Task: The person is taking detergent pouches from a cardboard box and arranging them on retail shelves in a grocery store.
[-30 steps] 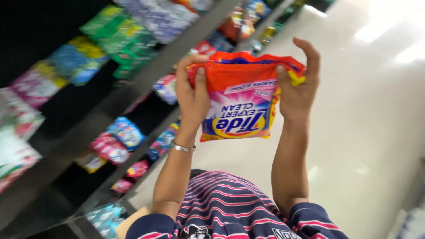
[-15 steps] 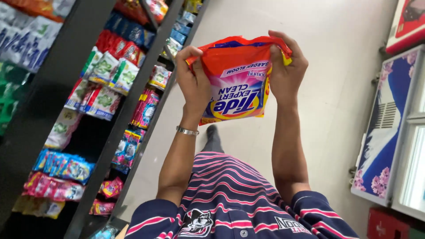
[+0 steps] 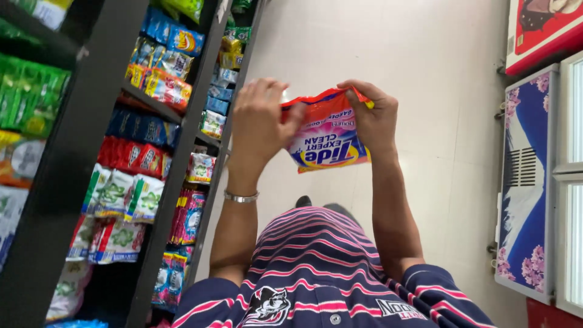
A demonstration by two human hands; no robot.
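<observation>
Head view: both hands' fingers (image 3: pixel 285 121) clamped on orange-pink detergent pouch (image 3: pixel 325 136) beside stocked shelves (image 3: pixel 152 152).

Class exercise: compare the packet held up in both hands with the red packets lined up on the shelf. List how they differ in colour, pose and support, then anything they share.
Colour: the held packet is orange and pink with a blue patch; the red shelf packets are mostly red.
Pose: the held packet is single and upside down; the shelf packets stand in a row.
Support: the left hand and right hand grip one; the shelf carries the others.
Shared: both look like soft, glossy pouches.
</observation>
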